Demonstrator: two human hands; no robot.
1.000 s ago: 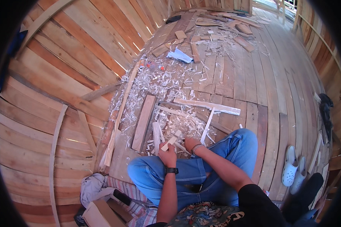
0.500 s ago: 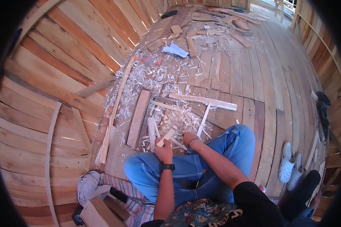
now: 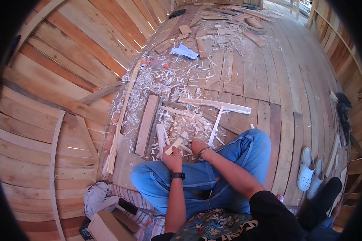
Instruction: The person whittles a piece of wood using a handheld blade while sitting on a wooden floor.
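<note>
My left hand (image 3: 173, 161), with a dark watch at its wrist, is closed around the lower end of a small pale piece of wood (image 3: 175, 145). The piece slants up and to the right over my crossed legs. In my right hand (image 3: 198, 148), beaded bracelet at the wrist, is what looks like a knife (image 3: 184, 137); its thin grey blade points up and left, by the wood's upper end. My fingers hide its handle. Wood shavings and chips (image 3: 191, 125) lie in a heap just beyond both hands.
Beyond the heap lies a long pale strip (image 3: 215, 104), with a thin stick (image 3: 216, 127) against it. A thick plank (image 3: 147, 124) lies left. White clogs (image 3: 305, 168) stand right, near another person's dark-clad leg (image 3: 323, 201). A cardboard box (image 3: 104, 227) is at lower left.
My right hand has turned and shifted slightly, so the blade now shows above the wood. The wood piece has moved slightly upward in my left hand.
</note>
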